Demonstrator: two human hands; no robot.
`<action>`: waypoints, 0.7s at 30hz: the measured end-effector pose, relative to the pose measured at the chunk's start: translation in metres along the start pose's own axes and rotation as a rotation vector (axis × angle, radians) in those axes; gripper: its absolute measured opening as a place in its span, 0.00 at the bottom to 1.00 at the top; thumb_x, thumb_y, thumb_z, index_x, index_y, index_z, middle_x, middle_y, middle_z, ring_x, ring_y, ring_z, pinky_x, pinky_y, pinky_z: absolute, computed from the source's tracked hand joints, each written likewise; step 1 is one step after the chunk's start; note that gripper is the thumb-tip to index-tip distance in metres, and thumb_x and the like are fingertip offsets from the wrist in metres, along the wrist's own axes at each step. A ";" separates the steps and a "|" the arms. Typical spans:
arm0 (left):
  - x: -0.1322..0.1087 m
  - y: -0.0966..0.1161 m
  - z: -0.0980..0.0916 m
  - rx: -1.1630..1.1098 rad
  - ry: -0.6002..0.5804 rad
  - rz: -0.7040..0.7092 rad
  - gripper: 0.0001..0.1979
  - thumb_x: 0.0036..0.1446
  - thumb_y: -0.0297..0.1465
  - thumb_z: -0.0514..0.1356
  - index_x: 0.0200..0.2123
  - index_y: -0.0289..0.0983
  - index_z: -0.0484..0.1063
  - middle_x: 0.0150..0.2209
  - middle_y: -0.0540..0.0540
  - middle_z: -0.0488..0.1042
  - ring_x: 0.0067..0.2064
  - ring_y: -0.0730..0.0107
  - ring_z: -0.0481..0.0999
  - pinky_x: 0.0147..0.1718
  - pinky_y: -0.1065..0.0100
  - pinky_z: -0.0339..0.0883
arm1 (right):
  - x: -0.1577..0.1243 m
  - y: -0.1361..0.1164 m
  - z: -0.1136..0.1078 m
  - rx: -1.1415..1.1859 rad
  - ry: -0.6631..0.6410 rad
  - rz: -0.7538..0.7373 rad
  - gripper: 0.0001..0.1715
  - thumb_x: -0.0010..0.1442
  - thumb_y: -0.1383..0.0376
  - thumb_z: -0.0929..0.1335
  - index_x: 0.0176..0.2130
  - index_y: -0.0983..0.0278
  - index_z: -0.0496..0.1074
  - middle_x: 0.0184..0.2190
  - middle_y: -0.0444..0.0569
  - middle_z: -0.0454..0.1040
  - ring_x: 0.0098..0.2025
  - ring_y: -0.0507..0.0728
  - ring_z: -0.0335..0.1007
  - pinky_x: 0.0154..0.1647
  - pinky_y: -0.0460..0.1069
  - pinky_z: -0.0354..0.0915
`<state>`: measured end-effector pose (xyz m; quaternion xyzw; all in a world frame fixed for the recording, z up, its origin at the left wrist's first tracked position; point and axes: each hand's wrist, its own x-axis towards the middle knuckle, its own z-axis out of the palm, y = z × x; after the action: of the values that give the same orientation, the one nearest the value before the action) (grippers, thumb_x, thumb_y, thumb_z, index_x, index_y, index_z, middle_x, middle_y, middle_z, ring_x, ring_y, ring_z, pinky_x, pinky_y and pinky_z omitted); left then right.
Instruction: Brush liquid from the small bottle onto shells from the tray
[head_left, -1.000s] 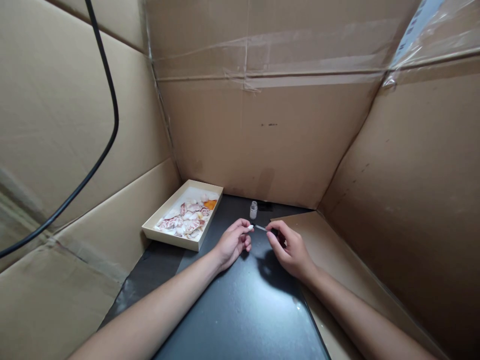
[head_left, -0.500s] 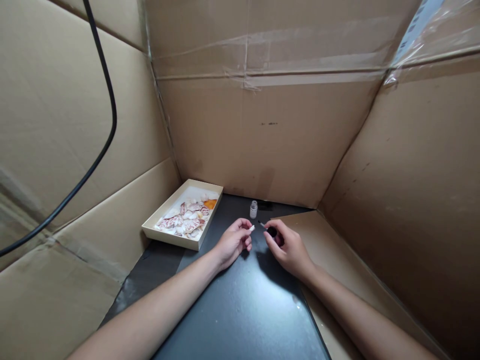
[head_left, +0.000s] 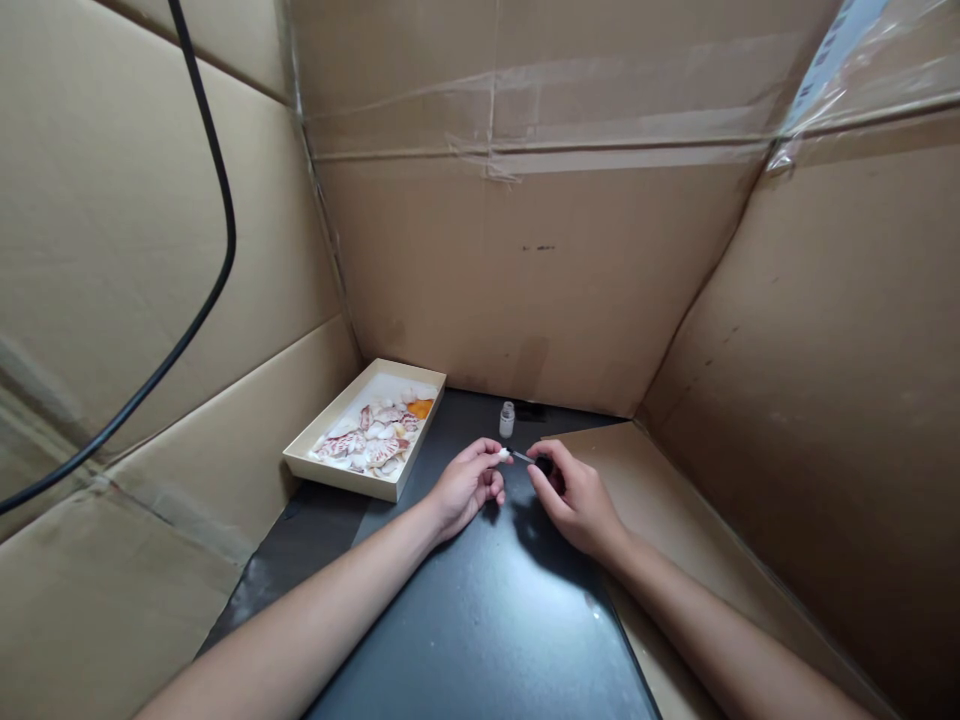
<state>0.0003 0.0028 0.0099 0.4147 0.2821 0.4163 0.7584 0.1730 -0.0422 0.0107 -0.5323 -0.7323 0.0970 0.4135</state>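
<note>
Between the thumb and fingertips of my left hand [head_left: 466,488] is a small white shell [head_left: 504,455], mostly covered by the fingers. My right hand [head_left: 574,495] is closed around the dark cap of a small brush [head_left: 523,457]. Its thin stem points left, and the dark tip meets the shell or lies right beside it. Just beyond my hands a small clear glass bottle [head_left: 508,421] with whitish contents stands upright and uncapped. To the left, a shallow cream box [head_left: 341,485] holds several shells [head_left: 382,435], white, purple-streaked and one orange.
Cardboard walls [head_left: 480,270] enclose the dark tabletop [head_left: 480,620] at the back and both sides. A flat cardboard sheet [head_left: 660,500] lies under my right forearm. A black cable [head_left: 225,200] hangs at the left. A small dark flat item [head_left: 532,411] lies behind the bottle.
The brush tip has moved left, from a small gap away to the shell. My left hand, the bottle and the box have stayed nearly still.
</note>
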 end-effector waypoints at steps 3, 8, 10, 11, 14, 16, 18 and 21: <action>0.000 0.000 0.000 0.002 0.007 0.000 0.13 0.50 0.31 0.63 0.33 0.35 0.61 0.35 0.49 0.69 0.20 0.83 0.63 0.20 0.73 0.64 | 0.000 0.001 0.000 -0.027 0.025 0.041 0.11 0.62 0.59 0.63 0.43 0.62 0.67 0.21 0.40 0.65 0.22 0.51 0.62 0.26 0.45 0.57; 0.000 -0.001 0.000 -0.012 -0.001 0.018 0.14 0.49 0.32 0.64 0.34 0.36 0.60 0.29 0.54 0.64 0.21 0.82 0.62 0.20 0.74 0.63 | -0.001 0.000 -0.001 0.049 -0.044 -0.025 0.11 0.64 0.60 0.62 0.45 0.62 0.66 0.23 0.41 0.66 0.23 0.51 0.62 0.26 0.45 0.58; 0.000 -0.001 0.000 -0.008 -0.008 0.020 0.14 0.49 0.32 0.64 0.33 0.37 0.60 0.28 0.55 0.63 0.20 0.83 0.62 0.21 0.74 0.63 | -0.001 0.000 0.000 0.018 -0.047 -0.016 0.11 0.62 0.60 0.64 0.44 0.62 0.66 0.21 0.39 0.64 0.22 0.51 0.61 0.25 0.45 0.57; 0.000 -0.001 0.000 -0.002 -0.010 0.020 0.15 0.49 0.32 0.64 0.33 0.37 0.59 0.29 0.54 0.65 0.20 0.83 0.62 0.21 0.74 0.63 | -0.001 0.000 0.000 0.009 -0.029 -0.005 0.11 0.62 0.61 0.64 0.44 0.62 0.66 0.20 0.39 0.63 0.21 0.51 0.61 0.25 0.45 0.57; -0.001 -0.001 -0.001 0.011 -0.012 0.021 0.15 0.49 0.31 0.63 0.33 0.37 0.58 0.34 0.52 0.68 0.20 0.84 0.62 0.21 0.75 0.63 | -0.001 0.001 0.000 0.031 0.016 -0.004 0.10 0.62 0.61 0.63 0.43 0.62 0.66 0.21 0.40 0.64 0.22 0.51 0.61 0.25 0.45 0.57; 0.000 -0.001 -0.001 0.010 -0.013 0.027 0.15 0.49 0.31 0.63 0.33 0.37 0.58 0.33 0.52 0.67 0.20 0.84 0.62 0.20 0.75 0.63 | -0.001 0.000 0.000 0.049 -0.006 -0.027 0.10 0.63 0.61 0.62 0.44 0.62 0.66 0.23 0.40 0.66 0.22 0.50 0.62 0.26 0.44 0.58; 0.000 -0.001 -0.001 0.008 -0.010 0.029 0.14 0.50 0.31 0.63 0.34 0.37 0.58 0.32 0.53 0.67 0.20 0.84 0.62 0.20 0.74 0.63 | -0.002 0.000 0.001 0.034 -0.020 -0.033 0.10 0.63 0.60 0.63 0.43 0.62 0.66 0.23 0.40 0.66 0.22 0.50 0.62 0.25 0.44 0.58; 0.000 -0.001 0.000 0.015 0.006 0.021 0.14 0.50 0.32 0.63 0.35 0.37 0.59 0.34 0.52 0.68 0.20 0.84 0.62 0.20 0.74 0.63 | -0.001 0.001 0.002 0.010 0.023 -0.008 0.10 0.62 0.60 0.64 0.43 0.62 0.67 0.21 0.39 0.63 0.21 0.50 0.61 0.25 0.44 0.57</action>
<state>0.0004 0.0023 0.0090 0.4220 0.2828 0.4235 0.7500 0.1726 -0.0425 0.0083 -0.5283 -0.7292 0.0927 0.4250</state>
